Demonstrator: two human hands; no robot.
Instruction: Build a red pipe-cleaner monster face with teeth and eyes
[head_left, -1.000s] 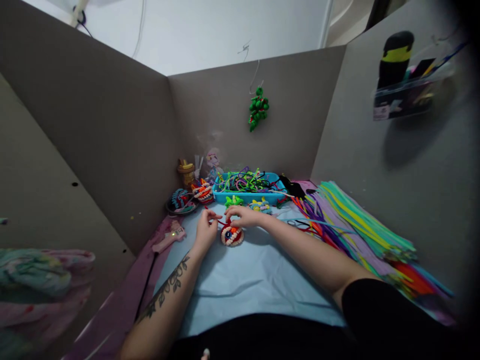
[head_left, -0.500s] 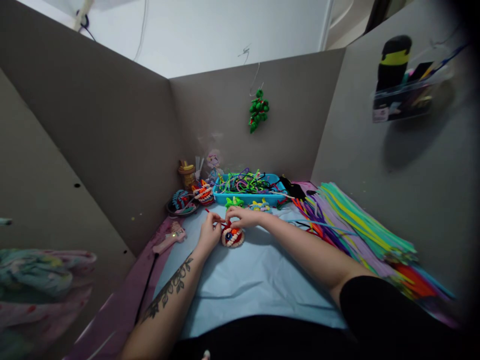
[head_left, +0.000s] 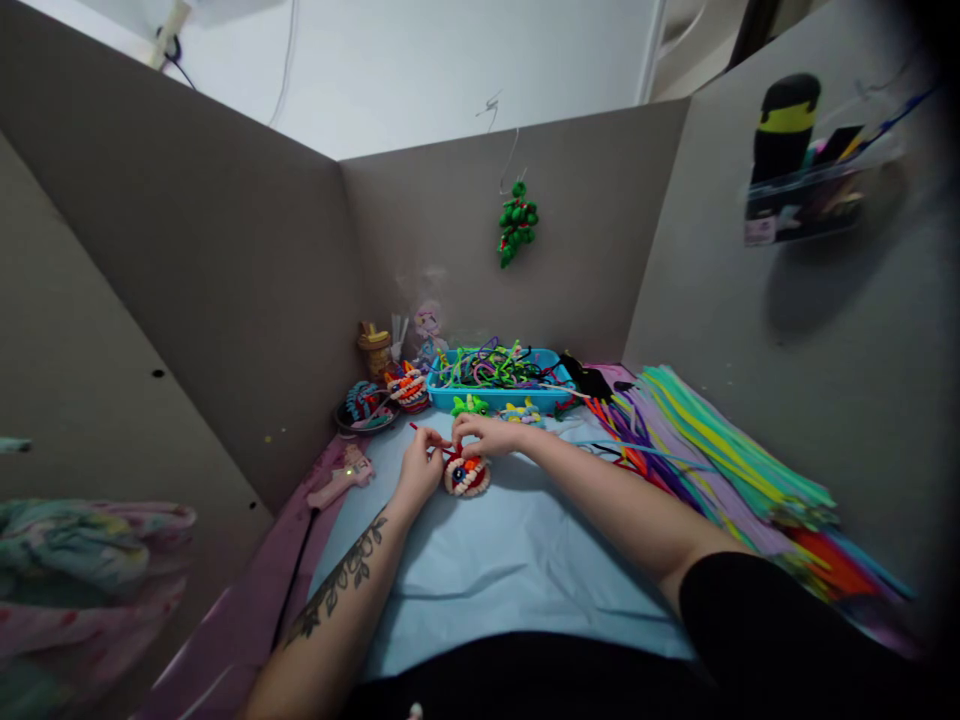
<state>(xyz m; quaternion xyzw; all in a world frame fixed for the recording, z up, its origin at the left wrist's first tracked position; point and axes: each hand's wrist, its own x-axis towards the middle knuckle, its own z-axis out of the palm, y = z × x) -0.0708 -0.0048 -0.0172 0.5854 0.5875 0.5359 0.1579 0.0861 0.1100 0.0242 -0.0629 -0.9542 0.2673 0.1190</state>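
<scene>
A round figure [head_left: 467, 477] twisted from red, orange and white pipe cleaners, with a dark blue eye, rests on the blue cloth under my hands. My left hand [head_left: 424, 458] pinches a red pipe cleaner [head_left: 414, 427] just left of the figure, its end sticking out past the fingers. At the figure's top, my right hand [head_left: 484, 436] has thumb and fingers closed on the red pipe cleaner where it meets the figure. Small details between the fingertips are hidden.
Behind my hands stands a blue tray [head_left: 499, 397] of tangled pipe cleaners, with small green [head_left: 470, 405] and yellow-blue figures before it. Pipe cleaner bundles [head_left: 727, 450] lie at right. At left are a glue gun [head_left: 341, 480] and a dark bowl [head_left: 365, 428]. Grey panels surround the table.
The hands and the figure hold nearly the same places; the figure appears slightly lower and to the right. Both hands keep their pinch.
</scene>
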